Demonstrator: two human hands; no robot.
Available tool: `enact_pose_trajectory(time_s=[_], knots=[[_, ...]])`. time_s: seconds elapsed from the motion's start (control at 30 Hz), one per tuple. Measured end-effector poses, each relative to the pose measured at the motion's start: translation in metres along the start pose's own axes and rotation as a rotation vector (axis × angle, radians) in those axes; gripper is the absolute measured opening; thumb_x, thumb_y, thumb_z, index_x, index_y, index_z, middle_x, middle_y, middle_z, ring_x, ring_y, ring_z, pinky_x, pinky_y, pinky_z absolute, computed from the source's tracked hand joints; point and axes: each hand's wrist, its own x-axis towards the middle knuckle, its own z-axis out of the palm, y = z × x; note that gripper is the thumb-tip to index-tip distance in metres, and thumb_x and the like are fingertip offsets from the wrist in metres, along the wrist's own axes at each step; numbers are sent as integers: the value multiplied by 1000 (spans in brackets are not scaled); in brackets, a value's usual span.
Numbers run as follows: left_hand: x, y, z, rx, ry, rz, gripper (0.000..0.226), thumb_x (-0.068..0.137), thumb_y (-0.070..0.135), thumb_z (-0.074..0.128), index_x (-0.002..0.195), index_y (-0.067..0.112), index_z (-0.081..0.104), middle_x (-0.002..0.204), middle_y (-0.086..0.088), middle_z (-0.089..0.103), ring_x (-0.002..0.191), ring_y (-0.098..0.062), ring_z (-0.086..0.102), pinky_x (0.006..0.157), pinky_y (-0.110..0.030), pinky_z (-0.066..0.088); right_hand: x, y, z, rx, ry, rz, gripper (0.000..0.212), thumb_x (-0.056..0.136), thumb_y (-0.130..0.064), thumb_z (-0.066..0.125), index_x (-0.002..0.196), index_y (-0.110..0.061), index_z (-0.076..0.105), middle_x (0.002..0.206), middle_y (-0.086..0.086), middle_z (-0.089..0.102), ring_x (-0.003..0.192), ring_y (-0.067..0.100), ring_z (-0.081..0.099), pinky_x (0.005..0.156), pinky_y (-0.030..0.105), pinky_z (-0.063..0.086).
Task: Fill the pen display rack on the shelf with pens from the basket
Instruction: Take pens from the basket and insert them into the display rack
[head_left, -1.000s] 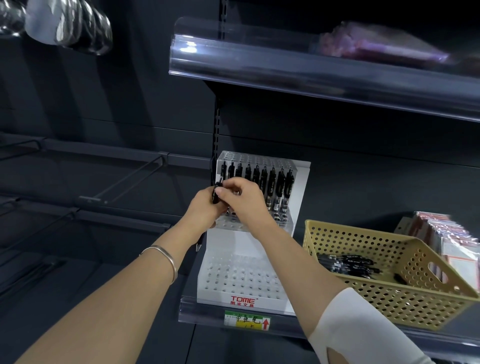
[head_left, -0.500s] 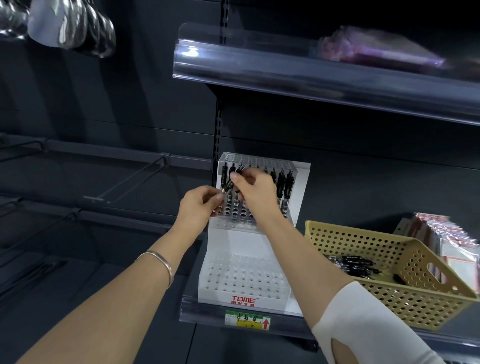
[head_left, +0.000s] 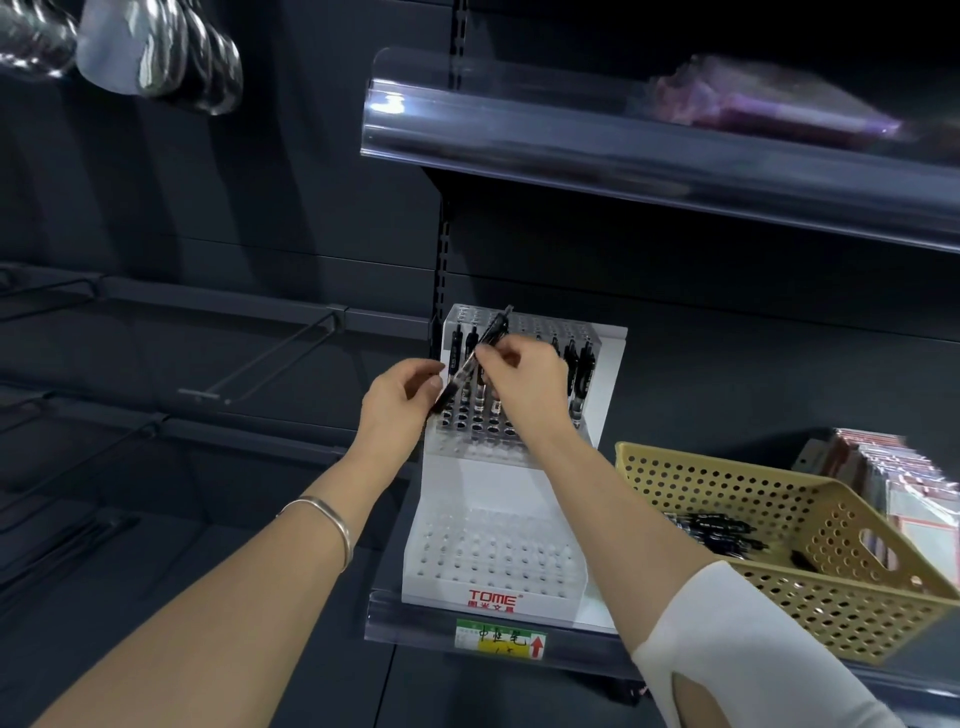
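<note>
A white two-tier pen display rack (head_left: 498, 566) marked TOME stands on the shelf. Several black pens stand in its upper tier; the lower tier's holes hold none. My right hand (head_left: 524, 384) pinches a black pen (head_left: 475, 358), tilted, its top end pointing up and right over the upper tier. My left hand (head_left: 400, 402) is at the rack's left side with its fingers curled at the pen's lower end. At the right stands a yellow perforated basket (head_left: 810, 525) with several black pens (head_left: 717, 530) in it.
A clear-fronted upper shelf (head_left: 649, 156) hangs above the rack, with a purple packet on it. Packaged goods (head_left: 904, 483) stand right of the basket. Bare metal hooks (head_left: 260, 364) jut out at the left. A price label (head_left: 501, 642) sits on the shelf edge.
My right hand has lifted the pen up and to the right, away from my left hand, and over the upper tier. My left hand stayed at the rack's left side.
</note>
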Motion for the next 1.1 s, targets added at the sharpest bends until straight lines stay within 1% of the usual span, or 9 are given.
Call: enact_pose_trajectory(time_s=[0.13,0.27,0.33,0.47,0.6,0.7,0.9,1.0,1.1], knots=[[2,1,-3,-26,47,-41,19,93,7,50,102,18,63,91,11,62,85,-3,56,82,-25,46,5,-4,-5,-215,95,-88,27,94,-38,52,92,-15,66,71,1,64,64,19,58,57,26,41],[1,-2,0,-16,25,-47,19,93,6,50,96,20,62,87,14,62,81,1,56,75,-21,44,2,0,2,-400,119,-141,30,96,-37,47,89,-11,63,73,4,63,67,24,61,58,28,46],[1,-4,0,-10,15,-52,18,93,6,50,97,19,62,88,13,62,81,0,56,73,-20,44,4,-1,1,-431,133,-150,30,96,-36,46,89,-11,62,72,4,63,66,23,60,57,27,43],[4,-7,1,-18,3,-83,19,94,7,50,104,17,63,97,7,64,88,-5,57,81,-25,46,9,-6,0,-527,98,-165,30,96,-35,46,87,-13,63,69,1,57,65,22,54,57,25,39],[6,-11,6,-6,-28,-80,24,94,4,48,109,14,64,110,0,65,103,-12,59,93,-26,45,5,3,11,-632,-34,-129,30,94,-34,46,83,-12,62,69,0,56,71,25,61,57,26,39],[5,-13,8,15,-65,-93,30,94,3,47,118,13,61,117,-2,63,108,-11,56,95,-23,41,1,8,19,-625,-53,-97,31,95,-33,44,75,-12,54,69,2,55,73,28,62,57,28,37],[9,-17,12,85,-156,-102,34,96,5,45,126,12,57,127,-7,59,120,-18,52,100,-27,38,4,1,26,-660,-52,-129,26,97,-31,42,78,-16,53,83,8,67,79,32,65,60,31,44],[9,-23,14,136,-175,-112,33,94,5,46,124,12,59,126,-11,59,116,-22,54,100,-34,41,3,1,29,-726,-80,-123,21,97,-24,43,85,-14,57,88,8,66,83,33,65,59,29,38],[9,-25,15,147,-179,-124,32,94,8,47,122,14,61,123,-11,60,110,-22,57,96,-35,44,4,2,31,-736,-77,-112,21,97,-23,44,78,-16,51,79,7,61,80,32,65,56,27,34]])
